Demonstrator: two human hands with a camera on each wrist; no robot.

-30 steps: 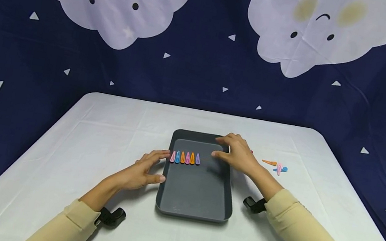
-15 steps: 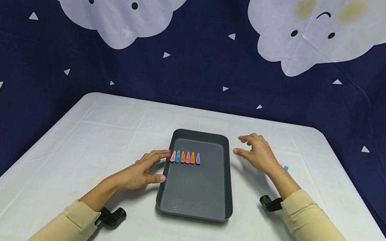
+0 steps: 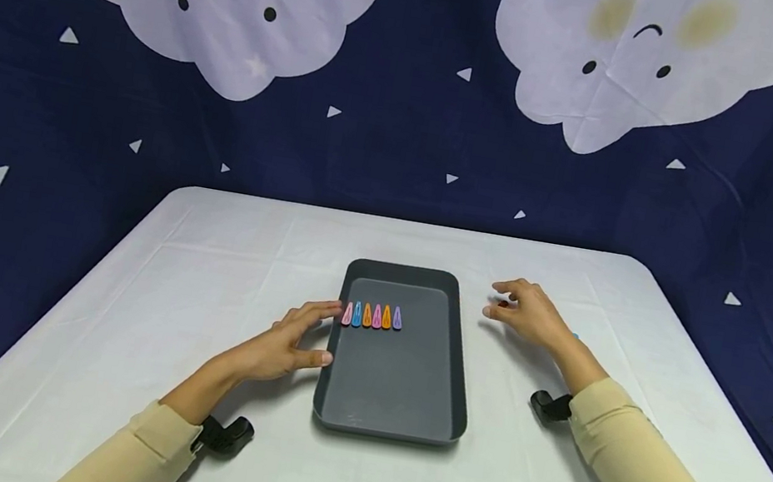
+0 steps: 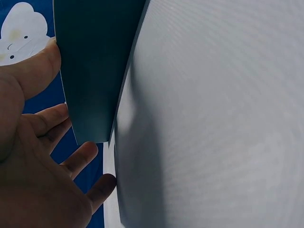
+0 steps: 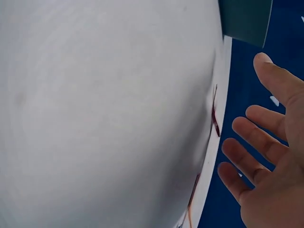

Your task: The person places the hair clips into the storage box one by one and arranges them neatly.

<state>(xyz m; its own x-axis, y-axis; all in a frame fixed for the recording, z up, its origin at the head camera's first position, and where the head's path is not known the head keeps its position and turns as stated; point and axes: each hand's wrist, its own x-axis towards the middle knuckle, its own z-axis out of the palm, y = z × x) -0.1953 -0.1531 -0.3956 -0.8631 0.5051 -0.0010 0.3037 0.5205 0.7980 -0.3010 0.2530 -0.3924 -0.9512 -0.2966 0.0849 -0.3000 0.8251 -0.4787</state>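
A dark grey tray [image 3: 393,394] lies on the white table, its long sides running away from me. Across its upper left part runs a row of several snap hair clips [image 3: 377,316] in pink, blue, orange and purple. My left hand [image 3: 286,347] rests against the tray's left side, thumb and fingertips touching the rim. To the right of the tray, my right hand [image 3: 530,313] hovers over the table with its fingers loosely bent and nothing between them. In the right wrist view, a dark red hair clip [image 5: 215,114] lies on the table just beyond its fingertips.
More clips lie at the right, mostly hidden by my right hand and wrist; an orange clip [image 5: 191,204] shows in the right wrist view. Behind the white table [image 3: 240,252] hangs a dark blue cloth [image 3: 398,167] with clouds.
My right hand has moved off the tray's upper right corner, out to the right over the loose clips, covering most of them. The left hand and the row of clips have stayed put.
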